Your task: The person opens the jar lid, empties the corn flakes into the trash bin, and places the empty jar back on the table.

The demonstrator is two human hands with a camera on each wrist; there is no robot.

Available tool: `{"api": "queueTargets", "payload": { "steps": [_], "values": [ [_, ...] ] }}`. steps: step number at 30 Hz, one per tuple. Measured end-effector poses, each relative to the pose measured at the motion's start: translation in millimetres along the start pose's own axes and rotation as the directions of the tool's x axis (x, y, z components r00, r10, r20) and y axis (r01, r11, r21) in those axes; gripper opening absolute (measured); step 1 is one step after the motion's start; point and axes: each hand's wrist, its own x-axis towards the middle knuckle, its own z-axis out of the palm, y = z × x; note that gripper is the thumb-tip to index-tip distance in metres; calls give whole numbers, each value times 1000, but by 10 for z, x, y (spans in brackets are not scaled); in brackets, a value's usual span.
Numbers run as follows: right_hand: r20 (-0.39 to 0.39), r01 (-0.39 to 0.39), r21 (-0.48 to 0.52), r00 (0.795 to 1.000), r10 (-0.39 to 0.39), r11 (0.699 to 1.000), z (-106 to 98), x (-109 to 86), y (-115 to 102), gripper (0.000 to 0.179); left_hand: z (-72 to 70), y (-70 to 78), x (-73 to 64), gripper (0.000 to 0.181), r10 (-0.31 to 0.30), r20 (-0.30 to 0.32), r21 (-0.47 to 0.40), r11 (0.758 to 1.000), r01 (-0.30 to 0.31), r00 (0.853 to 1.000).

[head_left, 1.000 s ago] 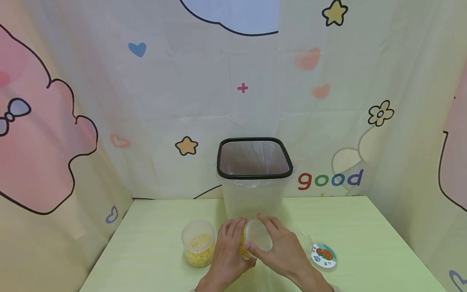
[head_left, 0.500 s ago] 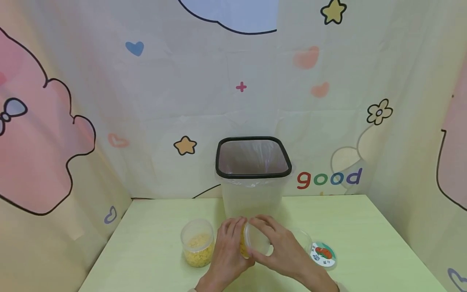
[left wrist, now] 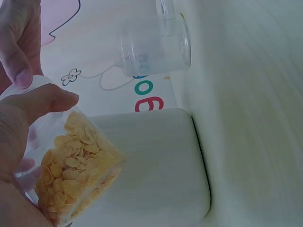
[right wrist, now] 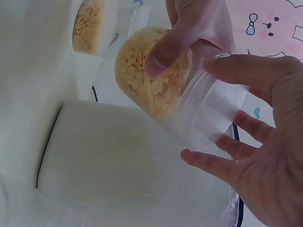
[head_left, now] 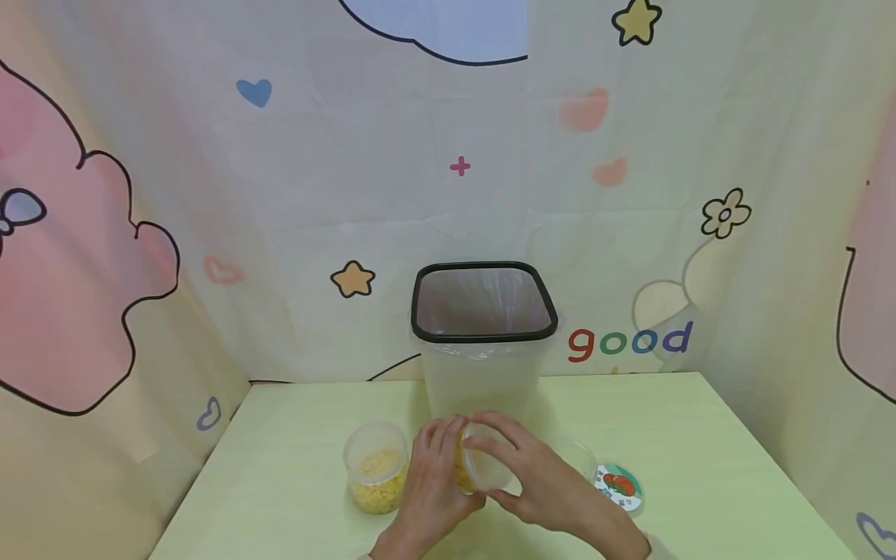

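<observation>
My left hand grips a clear plastic jar partly filled with flat yellow flakes, tilted so its mouth end points right. Over that mouth end sits a translucent screw lid. Around the lid's rim curl the fingertips and thumb of my right hand; the right wrist view shows them touching its edge. In the left wrist view the flakes lie toward the jar's base, and part of the lid end is hidden by my thumb.
A second jar of flakes stands open on the table at left. To the right are a clear jar, partly hidden in the head view, and a round disc with a tomato picture. Behind the hands stands a black-rimmed, bag-lined bin.
My right hand's fingers have spread and shifted round the lid's rim. The left hand keeps its grip on the jar, and the lid stays on.
</observation>
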Motion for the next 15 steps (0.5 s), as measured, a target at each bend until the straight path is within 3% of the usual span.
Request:
{"api": "queueTargets", "payload": {
  "steps": [8, 15],
  "values": [
    [20, 30, 3, 999, -30, 1000, -11, -58, 29, 80, 15, 16, 1, 105, -11, 24, -20, 1000, 11, 1000],
    [13, 3, -12, 1000, -3, 1000, -40, -74, 35, 84, 31, 35, 22, 105, -6, 21, -28, 1000, 7, 1000]
  ]
}}
